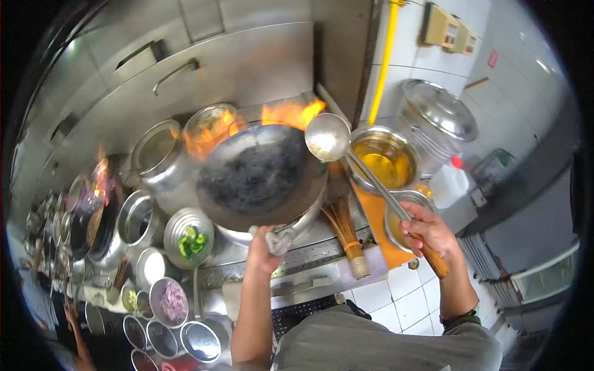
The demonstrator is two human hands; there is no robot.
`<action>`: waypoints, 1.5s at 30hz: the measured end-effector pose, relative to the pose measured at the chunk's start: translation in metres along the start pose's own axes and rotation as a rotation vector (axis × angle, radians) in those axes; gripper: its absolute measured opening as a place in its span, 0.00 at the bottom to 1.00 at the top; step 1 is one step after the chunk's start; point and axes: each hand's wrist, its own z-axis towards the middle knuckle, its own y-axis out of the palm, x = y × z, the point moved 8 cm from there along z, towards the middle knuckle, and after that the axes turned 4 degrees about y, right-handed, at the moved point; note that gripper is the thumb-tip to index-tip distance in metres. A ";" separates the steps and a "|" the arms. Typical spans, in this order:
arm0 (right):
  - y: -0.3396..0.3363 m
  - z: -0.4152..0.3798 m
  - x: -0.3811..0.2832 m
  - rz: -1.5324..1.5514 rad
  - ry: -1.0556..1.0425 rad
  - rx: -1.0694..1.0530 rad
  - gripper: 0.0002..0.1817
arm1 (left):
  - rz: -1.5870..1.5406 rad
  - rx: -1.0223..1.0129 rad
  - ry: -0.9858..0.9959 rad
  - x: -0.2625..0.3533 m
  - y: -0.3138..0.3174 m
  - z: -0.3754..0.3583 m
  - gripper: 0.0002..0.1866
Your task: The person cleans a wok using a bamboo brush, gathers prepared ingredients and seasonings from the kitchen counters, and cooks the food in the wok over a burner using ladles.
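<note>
My left hand is closed at the near edge of a large, dark wok, with a grey folded cloth bunched in its grip. The wok sits tilted over a burner, and orange flames rise behind its far rim. Its inside looks blackened, with no food visible in it. In my right hand is a long ladle, gripped by its wooden handle. The ladle's bowl hangs over the wok's right rim, apart from my left hand. Just beyond it stands a steel pot of yellow oil.
A bamboo wok brush lies right of the wok. To the left are a perforated ladle with green peppers and a bowl of sliced purple onion. Another flaming wok and a person's arm are farther left. A lidded pot stands back right.
</note>
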 end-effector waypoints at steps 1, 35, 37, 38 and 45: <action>0.012 0.007 -0.002 -0.070 -0.018 -0.056 0.29 | 0.016 0.014 -0.003 0.001 0.002 -0.006 0.18; 0.204 0.080 0.043 -0.319 -0.055 -0.571 0.15 | 0.952 0.999 0.974 -0.013 -0.153 -0.330 0.28; 0.242 0.051 0.073 -0.219 0.151 -0.894 0.15 | 0.782 1.062 0.966 -0.039 -0.183 -0.395 0.22; 0.263 0.024 0.092 -0.108 0.366 -1.180 0.15 | 0.732 1.164 0.931 -0.058 -0.211 -0.431 0.20; 0.323 -0.059 0.198 0.075 0.706 -1.525 0.18 | -0.340 1.999 1.173 -0.255 -0.424 -0.782 0.12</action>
